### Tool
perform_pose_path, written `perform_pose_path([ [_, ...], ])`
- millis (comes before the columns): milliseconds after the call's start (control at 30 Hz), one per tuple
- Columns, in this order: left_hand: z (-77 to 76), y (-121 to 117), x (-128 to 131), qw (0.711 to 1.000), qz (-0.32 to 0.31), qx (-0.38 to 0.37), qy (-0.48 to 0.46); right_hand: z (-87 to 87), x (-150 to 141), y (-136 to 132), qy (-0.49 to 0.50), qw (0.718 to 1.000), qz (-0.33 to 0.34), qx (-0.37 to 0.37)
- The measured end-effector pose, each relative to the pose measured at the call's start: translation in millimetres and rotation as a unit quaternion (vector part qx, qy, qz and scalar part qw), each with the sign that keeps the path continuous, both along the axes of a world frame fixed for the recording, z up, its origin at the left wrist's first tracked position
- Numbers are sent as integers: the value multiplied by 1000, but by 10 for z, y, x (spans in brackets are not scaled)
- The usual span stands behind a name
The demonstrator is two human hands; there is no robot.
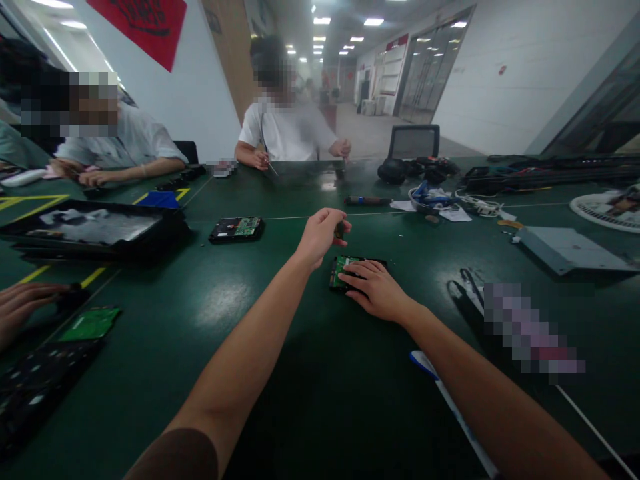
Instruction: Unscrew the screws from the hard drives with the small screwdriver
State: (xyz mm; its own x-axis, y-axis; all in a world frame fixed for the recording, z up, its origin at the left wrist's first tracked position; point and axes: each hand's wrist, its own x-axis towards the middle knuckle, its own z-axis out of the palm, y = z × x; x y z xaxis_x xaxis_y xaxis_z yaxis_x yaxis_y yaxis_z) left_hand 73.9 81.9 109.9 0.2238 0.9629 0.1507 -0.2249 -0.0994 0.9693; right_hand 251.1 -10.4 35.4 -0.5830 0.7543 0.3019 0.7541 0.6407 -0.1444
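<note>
A hard drive (339,272) with a green circuit board on top lies on the dark green table in front of me. My right hand (377,288) is laid over its right part, fingers bent across the board and holding it against the tabletop. Just above the drive's far left corner, my left hand (324,235) is closed, with its fingers curled round a small greenish-brown piece (340,231). Most of that piece is hidden by the fingers, so its kind cannot be told.
Another hard drive (237,229) lies left of centre. Black trays (95,230) are stacked at the left, near another person's hand (25,307) and more drives (50,367). A screwdriver (367,201), cables (435,197) and a grey metal box (575,250) occupy the far right. Two people sit opposite.
</note>
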Motion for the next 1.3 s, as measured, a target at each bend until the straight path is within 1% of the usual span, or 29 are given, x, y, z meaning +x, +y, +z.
perform_pose_path([
  [67,-8,-3,13,1000,4,-20,-20,1,2,1,-2,1000,1,-2],
  [133,-14,2,20,999,16,-22,-28,1,4,2,-2,1000,2,-2],
  [267,0,9,11,999,36,9,-5,7,10,-6,-1,1000,2,-3],
  [333,12,2,2,1000,22,12,-4,15,11,-14,-1,1000,0,-3],
  [467,8,-6,0,998,-19,-27,-47,30,10,-26,-3,1000,-1,-2],
  [567,-10,7,7,997,-16,-36,-70,31,12,-26,-5,1000,-2,-1],
  [667,-10,18,2,998,-5,-14,-59,26,16,-22,-6,1000,-1,-2],
  [733,0,13,-4,999,-10,-6,-50,24,18,-20,-6,1000,0,-3],
  [833,13,-5,-2,998,-30,-23,-53,19,20,-19,-3,1000,2,-1],
  [900,15,-15,9,997,-32,-40,-63,14,20,-18,-1,1000,4,1],
  [1000,17,-16,20,996,-16,-40,-75,5,22,-14,3,1000,4,1],
  [1133,30,-7,1,999,14,-8,-44,-5,21,-9,2,1000,3,0],
  [1200,32,-3,-12,999,6,-4,-34,-8,19,-8,0,1000,2,-1],
  [1300,23,1,-13,998,-26,-25,-49,-12,18,-6,-3,1000,1,-1],
])
